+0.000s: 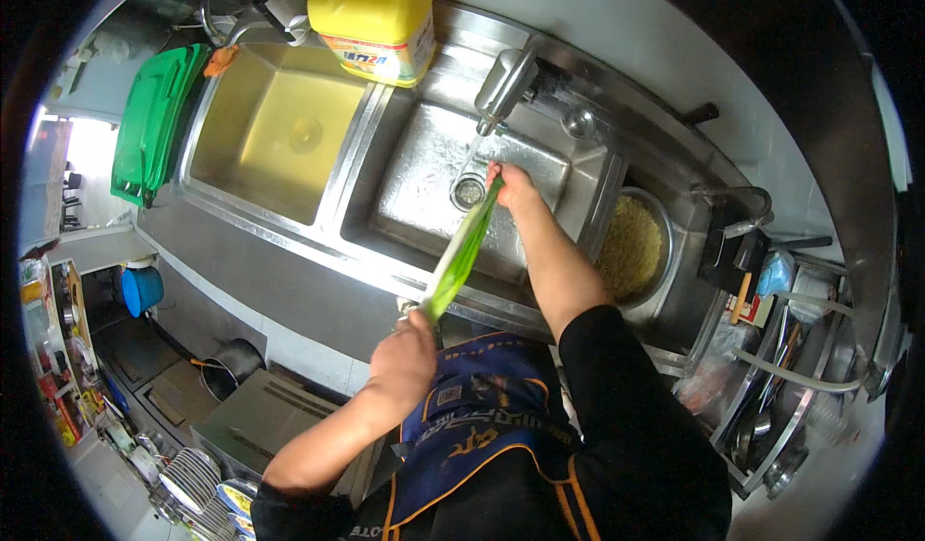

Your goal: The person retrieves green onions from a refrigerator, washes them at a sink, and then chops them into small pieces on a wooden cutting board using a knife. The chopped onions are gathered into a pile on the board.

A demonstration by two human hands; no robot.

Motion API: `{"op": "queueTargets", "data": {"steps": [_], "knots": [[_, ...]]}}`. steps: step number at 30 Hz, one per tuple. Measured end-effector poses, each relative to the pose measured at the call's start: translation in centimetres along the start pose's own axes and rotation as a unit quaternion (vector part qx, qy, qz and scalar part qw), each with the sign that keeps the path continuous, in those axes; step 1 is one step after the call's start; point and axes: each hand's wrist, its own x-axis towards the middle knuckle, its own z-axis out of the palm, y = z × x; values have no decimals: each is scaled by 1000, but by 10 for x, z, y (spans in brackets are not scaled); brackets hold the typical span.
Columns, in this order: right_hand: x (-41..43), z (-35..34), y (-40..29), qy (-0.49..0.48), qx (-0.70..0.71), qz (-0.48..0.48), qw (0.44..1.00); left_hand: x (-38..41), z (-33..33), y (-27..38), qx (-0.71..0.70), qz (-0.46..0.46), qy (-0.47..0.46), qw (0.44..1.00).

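A long leafy green vegetable with a white stalk (462,252) stretches slantwise over the front edge of the middle steel sink (405,201). My left hand (408,353) grips its near end, in front of the sink edge. The far end is held in my right hand (510,183), above the sink basin and beside the drain strainer (469,193). Just beyond my right hand is the faucet (498,93), with what looks like a thin stream of water below it.
Yellowish liquid fills the left sink (289,129). A yellow detergent jug (379,28) stands on the divider behind. At the right, a metal bowl of grainy yellow-brown matter (632,245) sits in another basin. A green bin (155,122) borders the left sink; a utensil rack (780,375) is far right.
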Motion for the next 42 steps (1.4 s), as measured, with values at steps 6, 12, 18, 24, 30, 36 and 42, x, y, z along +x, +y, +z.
{"op": "queueTargets", "data": {"steps": [6, 12, 18, 24, 30, 36, 42], "knots": [[22, 19, -36, 17, 41, -11, 999, -64, -39, -31, -97, -65, -12, 993], [44, 16, -53, 20, 22, -8, 1000, -141, -71, -72, -212, -9, 51, 976], [43, -18, -104, 85, -212, -161, 960, -197, -118, -113, -266, -88, 2, 960], [-8, -18, -111, 210, -769, -388, 462, -149, -124, -122, -553, -150, -87, 815], [-69, 72, -133, 71, -768, -530, 352, -77, -82, -110, -758, -52, -106, 641], [-5, 78, -142, 42, -777, -481, 404, -111, -68, -111, -795, -73, -84, 596], [51, -9, -259, 19, -545, -385, 744, -99, -65, -111, -801, 29, -122, 585]]}}
